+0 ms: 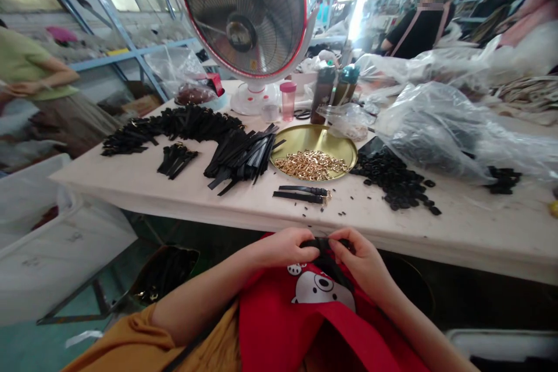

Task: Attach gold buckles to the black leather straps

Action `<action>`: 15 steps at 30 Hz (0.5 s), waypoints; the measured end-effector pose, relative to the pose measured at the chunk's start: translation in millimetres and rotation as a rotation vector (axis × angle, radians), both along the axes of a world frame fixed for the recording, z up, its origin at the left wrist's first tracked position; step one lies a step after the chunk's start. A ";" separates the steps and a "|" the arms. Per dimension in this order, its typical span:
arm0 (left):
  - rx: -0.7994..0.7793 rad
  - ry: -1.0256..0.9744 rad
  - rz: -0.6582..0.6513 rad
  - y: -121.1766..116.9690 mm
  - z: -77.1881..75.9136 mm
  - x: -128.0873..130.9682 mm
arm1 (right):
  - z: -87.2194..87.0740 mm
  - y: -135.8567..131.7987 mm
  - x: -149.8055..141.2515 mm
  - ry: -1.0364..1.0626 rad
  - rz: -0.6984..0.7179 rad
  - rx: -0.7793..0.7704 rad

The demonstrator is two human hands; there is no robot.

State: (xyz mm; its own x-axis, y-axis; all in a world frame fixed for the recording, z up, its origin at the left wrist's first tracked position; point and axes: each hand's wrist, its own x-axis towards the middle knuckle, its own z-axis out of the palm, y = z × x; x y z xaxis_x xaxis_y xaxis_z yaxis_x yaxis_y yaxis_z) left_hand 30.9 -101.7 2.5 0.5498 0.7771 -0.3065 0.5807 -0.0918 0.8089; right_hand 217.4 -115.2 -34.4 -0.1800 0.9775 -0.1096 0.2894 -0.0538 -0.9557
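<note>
My left hand (285, 247) and my right hand (360, 258) meet over my lap, just below the table edge, both pinched on a black strap (325, 243) held between them. A red apron with a bear print (322, 296) covers my lap beneath them. On the table in front lie two finished black straps with gold ends (303, 193). Behind those sits a brass dish (344, 148) holding small gold clips (311, 164). A loose pile of black straps (242, 157) lies left of the dish, and black round pieces (399, 181) lie right of it.
A large fan heater (246, 17) stands at the table's back, with bottles (333, 90) and a pink cup (288, 99) beside it. Clear plastic bags (444, 128) fill the right side. White bins (52, 244) stand at left. One person stands far left, another sits at back right.
</note>
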 end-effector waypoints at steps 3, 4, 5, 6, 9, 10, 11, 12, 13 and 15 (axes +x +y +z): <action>0.031 0.015 0.058 -8.0 1.6 6.3 | 2.4 -6.4 0.2 0.055 -0.041 -0.012; 0.027 0.016 0.080 -10.3 1.0 8.5 | 3.3 -8.5 0.7 0.074 -0.048 -0.013; 0.028 0.023 0.098 -12.3 0.1 10.7 | 3.8 -10.5 1.5 0.091 -0.051 -0.016; 0.035 0.035 0.110 -13.8 -0.8 12.5 | 3.7 -12.3 2.4 0.104 -0.049 -0.021; 0.062 0.080 0.110 -15.7 -1.4 15.9 | 0.0 -16.2 6.2 0.115 -0.026 -0.037; 0.059 0.090 0.092 -15.7 -0.6 16.3 | -2.0 -17.0 7.7 0.116 -0.013 -0.044; 0.054 0.099 0.062 -15.7 0.5 16.4 | -3.9 -17.8 9.4 0.117 0.005 -0.051; 0.049 0.108 0.024 -15.6 1.8 16.3 | -5.5 -18.5 11.0 0.116 0.023 -0.055; 0.045 0.117 -0.016 -15.7 3.0 16.1 | -6.5 -19.2 12.6 0.111 0.042 -0.055; 0.031 0.127 -0.072 -16.3 3.8 15.5 | -6.2 -20.8 15.3 0.092 0.078 -0.044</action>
